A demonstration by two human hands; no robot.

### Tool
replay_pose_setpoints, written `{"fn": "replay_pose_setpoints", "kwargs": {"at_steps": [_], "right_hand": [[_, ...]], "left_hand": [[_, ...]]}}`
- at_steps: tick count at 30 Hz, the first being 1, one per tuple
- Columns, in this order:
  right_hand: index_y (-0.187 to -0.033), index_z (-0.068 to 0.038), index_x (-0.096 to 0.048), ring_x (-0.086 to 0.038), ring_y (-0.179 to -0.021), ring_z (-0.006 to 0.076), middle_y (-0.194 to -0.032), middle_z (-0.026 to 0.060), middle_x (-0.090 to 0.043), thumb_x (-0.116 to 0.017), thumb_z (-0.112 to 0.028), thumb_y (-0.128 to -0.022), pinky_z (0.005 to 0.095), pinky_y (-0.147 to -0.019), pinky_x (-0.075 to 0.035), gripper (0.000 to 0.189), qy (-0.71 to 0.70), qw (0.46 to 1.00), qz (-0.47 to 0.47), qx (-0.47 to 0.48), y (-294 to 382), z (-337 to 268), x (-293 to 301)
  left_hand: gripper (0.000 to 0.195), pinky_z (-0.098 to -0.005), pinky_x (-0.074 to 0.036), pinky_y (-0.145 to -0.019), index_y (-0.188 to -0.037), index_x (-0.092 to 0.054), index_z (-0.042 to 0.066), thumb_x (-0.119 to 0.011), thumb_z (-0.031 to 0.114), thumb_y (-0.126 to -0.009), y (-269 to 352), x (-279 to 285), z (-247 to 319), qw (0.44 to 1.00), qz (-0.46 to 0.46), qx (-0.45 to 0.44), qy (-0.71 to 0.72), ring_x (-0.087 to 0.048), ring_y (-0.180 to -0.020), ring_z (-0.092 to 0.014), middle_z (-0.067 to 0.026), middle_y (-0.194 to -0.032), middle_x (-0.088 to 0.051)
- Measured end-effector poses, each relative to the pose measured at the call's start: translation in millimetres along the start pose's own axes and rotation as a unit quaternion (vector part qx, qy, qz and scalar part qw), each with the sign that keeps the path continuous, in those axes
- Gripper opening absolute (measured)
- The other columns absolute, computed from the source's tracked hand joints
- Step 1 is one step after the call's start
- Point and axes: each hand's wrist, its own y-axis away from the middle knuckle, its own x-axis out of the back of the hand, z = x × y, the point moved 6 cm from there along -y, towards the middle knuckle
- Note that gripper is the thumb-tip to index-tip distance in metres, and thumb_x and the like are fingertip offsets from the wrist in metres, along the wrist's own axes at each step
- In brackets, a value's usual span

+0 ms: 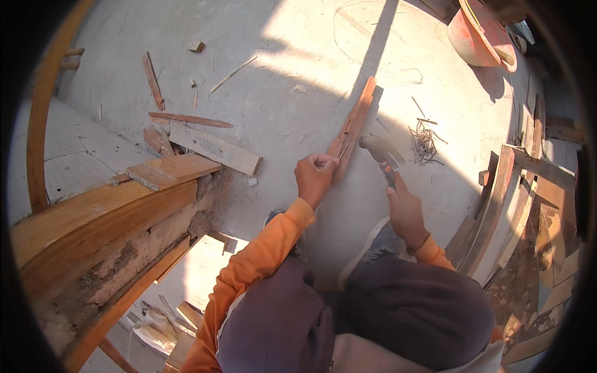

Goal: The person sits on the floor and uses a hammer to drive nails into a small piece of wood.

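Note:
My left hand (313,179) is at the near part of a reddish split wooden strip (357,121) that lies on the concrete floor. Thumb and forefinger pinch a thin piece that looks like a nail (344,149), its tip over the wood. My right hand (406,212) grips the handle of a claw hammer (380,151). The hammer head, slightly blurred, is just right of the strip and apart from it. Farther right, a pile of loose nails (423,142) lies on the floor.
Wood scraps (189,120) and a pale board (217,148) lie at left, beyond a wood-topped ledge (107,205). A red bucket (480,37) stands at the upper right. Stacked planks (494,210) line the right side. A small wood block (196,46) sits farther off.

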Motion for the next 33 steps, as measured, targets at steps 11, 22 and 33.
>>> {"fn": "replay_pose_setpoints", "kwargs": {"at_steps": [11, 22, 33], "right_hand": [[-0.149, -0.003, -0.046, -0.066, -0.071, 0.0401, -0.086, 0.0241, -0.066, -0.060, -0.012, -0.102, 0.0457, -0.065, -0.053, 0.049, 0.049, 0.993, -0.042, 0.101, -7.6, -0.2, -28.2], [-0.148, -0.004, -0.047, -0.064, -0.070, 0.0418, -0.082, 0.0243, -0.064, -0.060, -0.014, -0.102, 0.0475, -0.065, -0.051, 0.048, 0.019, 0.997, -0.027, 0.073, -9.8, -1.4, -16.4], [-0.150, -0.005, -0.045, -0.065, -0.081, 0.0438, -0.091, 0.0267, -0.065, -0.058, -0.015, -0.103, 0.0471, -0.072, -0.051, 0.050, 0.009, 0.997, -0.073, 0.033, -2.5, -0.9, -17.7]], "left_hand": [[0.023, -0.0319, -0.056, -0.072, -0.090, -0.077, -0.004, -0.079, 0.018, -0.084, -5.3, 2.9, -4.2, 0.999, -0.017, 0.028, -0.013, -0.072, -0.075, -0.018, -0.0125, -0.083, -0.076], [0.028, -0.0346, -0.057, -0.076, -0.099, -0.075, -0.005, -0.074, 0.019, -0.086, 2.1, 0.5, -1.3, 0.996, -0.006, -0.053, -0.067, -0.073, -0.077, -0.021, -0.0156, -0.085, -0.076], [0.018, -0.0331, -0.056, -0.071, -0.090, -0.075, -0.004, -0.074, 0.012, -0.084, 6.9, -3.3, 6.0, 0.991, -0.001, -0.102, -0.083, -0.070, -0.071, -0.020, -0.0142, -0.079, -0.073]]}}
